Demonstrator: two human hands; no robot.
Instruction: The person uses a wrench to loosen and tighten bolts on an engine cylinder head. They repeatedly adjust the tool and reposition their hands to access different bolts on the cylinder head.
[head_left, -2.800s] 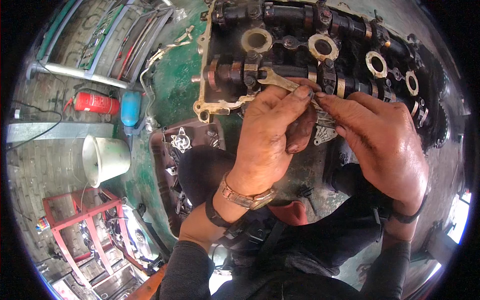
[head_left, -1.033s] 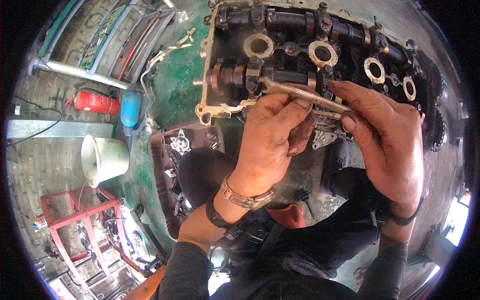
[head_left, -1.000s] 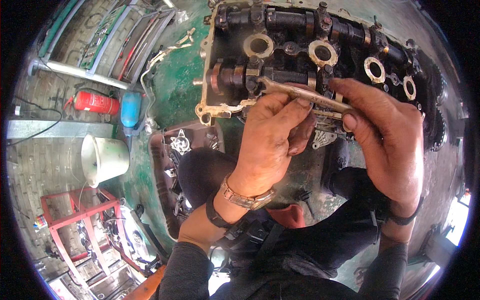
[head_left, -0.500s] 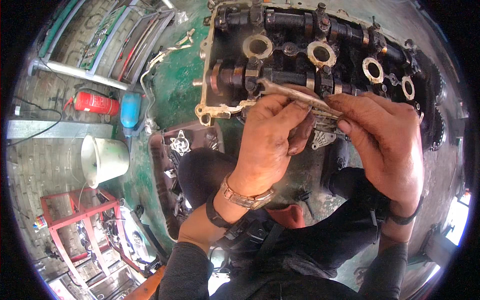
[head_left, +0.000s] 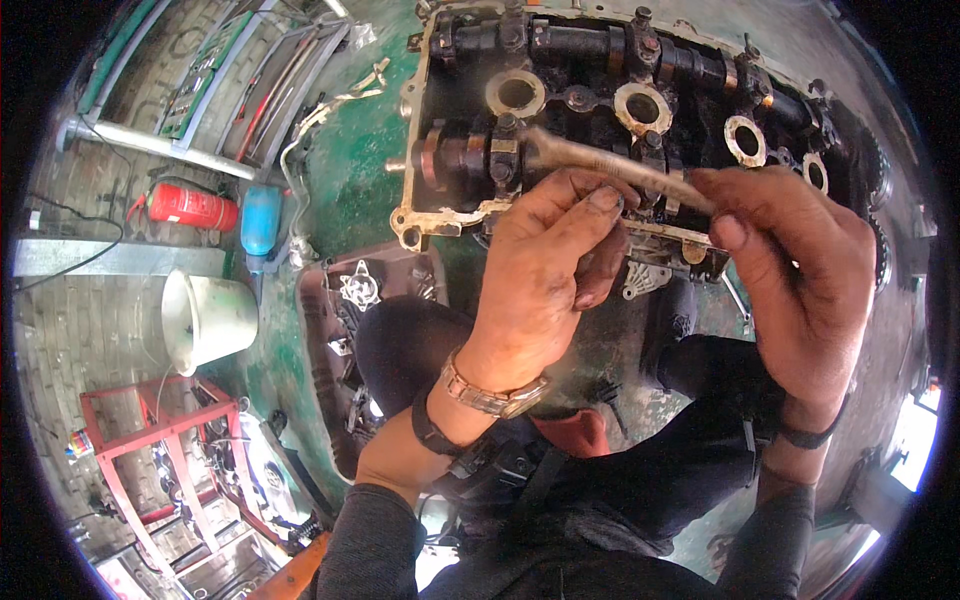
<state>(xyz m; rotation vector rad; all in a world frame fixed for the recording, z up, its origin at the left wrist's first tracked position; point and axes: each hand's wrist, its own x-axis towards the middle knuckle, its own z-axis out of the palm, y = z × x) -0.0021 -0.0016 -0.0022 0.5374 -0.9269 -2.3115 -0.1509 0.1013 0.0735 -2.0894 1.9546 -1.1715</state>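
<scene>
In front of me is a grimy black cylinder head (head_left: 590, 85) with its camshafts and bolted bearing caps exposed. My right hand (head_left: 805, 270) pinches one end of a dull metal wrench (head_left: 610, 163) between thumb and fingers. Blurred by motion, the wrench slants up to the left, its open jaw beside a bearing cap bolt (head_left: 505, 150). My left hand (head_left: 540, 270), with a watch on its wrist, lies just below the wrench. Its thumb presses on curled fingers; whatever they grip, if anything, is hidden.
Below the cylinder head, a brown tray (head_left: 325, 370) holds metal parts. To the left are a fire extinguisher (head_left: 195, 207), a blue bottle (head_left: 261, 220), a white bucket (head_left: 215, 320) and a red metal frame (head_left: 150, 420). A tool rack (head_left: 215, 80) stands at upper left.
My right hand has shifted right, drawing the wrench's near end along with it. The wrench has come up off my left fingers, which stay almost in place.
</scene>
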